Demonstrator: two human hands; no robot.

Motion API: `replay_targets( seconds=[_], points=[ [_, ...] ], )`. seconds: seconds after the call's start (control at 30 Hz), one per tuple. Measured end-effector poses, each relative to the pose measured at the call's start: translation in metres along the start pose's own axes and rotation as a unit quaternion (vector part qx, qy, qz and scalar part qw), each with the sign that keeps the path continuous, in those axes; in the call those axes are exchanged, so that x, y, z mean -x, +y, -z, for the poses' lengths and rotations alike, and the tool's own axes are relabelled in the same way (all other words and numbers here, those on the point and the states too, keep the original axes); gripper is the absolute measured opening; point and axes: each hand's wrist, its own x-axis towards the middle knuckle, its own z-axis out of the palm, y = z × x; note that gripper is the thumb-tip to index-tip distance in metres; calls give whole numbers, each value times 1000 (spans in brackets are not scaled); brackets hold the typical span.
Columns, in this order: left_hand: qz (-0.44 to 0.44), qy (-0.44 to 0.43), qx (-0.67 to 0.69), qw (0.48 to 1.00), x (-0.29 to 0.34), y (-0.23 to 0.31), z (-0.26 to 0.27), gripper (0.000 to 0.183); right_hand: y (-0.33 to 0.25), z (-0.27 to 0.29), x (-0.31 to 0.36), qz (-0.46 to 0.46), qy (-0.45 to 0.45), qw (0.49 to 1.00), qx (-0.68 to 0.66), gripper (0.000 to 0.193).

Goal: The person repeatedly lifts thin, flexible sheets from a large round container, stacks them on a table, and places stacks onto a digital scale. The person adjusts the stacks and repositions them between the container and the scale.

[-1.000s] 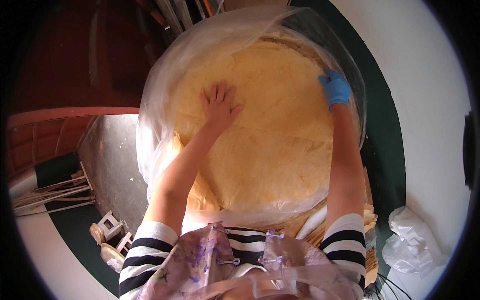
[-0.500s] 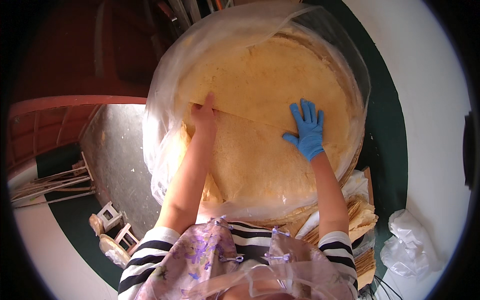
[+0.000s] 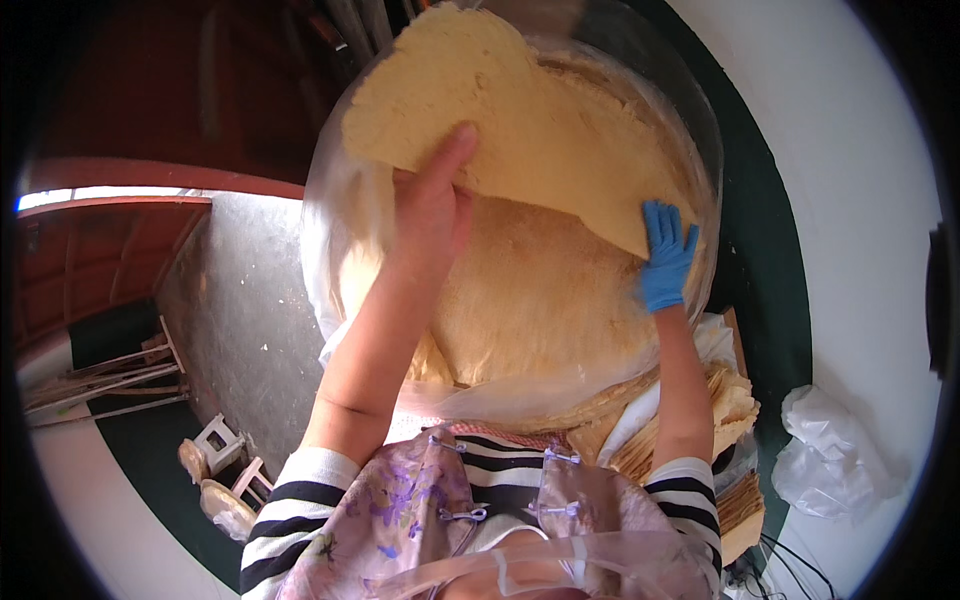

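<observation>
My bare left hand [image 3: 435, 205] grips the near straight edge of a thin tan round pancake sheet [image 3: 520, 130], thumb on top and fingers hidden beneath. The sheet is lifted on the left, its far left part standing up past the stack's rim. In a blue glove, my right hand [image 3: 667, 255] rests at the sheet's right end, fingers stretched out and slightly apart; its thumb is hard to make out. Below lies a wide round stack of similar sheets [image 3: 540, 310], browner on top, with clear plastic film [image 3: 330, 220] around it.
Folded tan sheets [image 3: 725, 410] are piled at the near right. A crumpled white plastic bag [image 3: 825, 455] lies farther right by the white wall [image 3: 850, 250]. Small stools [image 3: 218, 445] and wooden poles [image 3: 110, 375] are at left, near a dark red door [image 3: 120, 250].
My left hand has moved up and right, raising the sheet's left side away from the stack. My right hand has shifted right and slightly nearer, to the sheet's end.
</observation>
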Motion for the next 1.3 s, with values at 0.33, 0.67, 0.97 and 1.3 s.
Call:
replay_targets(
  seconds=[0.33, 0.67, 0.97, 1.3],
  points=[
    [203, 330, -51, 920, 122, -50, 174, 42, 3, 3, 38, 65, -68, 979, 183, 64],
    [41, 67, -418, 905, 177, -78, 169, 33, -236, 0, 88, 145, -31, 844, -516, 84],
    [-167, -125, -604, 769, 94, -82, 134, 57, -243, -49, 97, -368, -25, 372, -852, 37],
    [-158, -233, -802, 526, 25, -145, 141, 75, -182, 2, 125, -281, -179, 612, -717, 43]
  ],
)
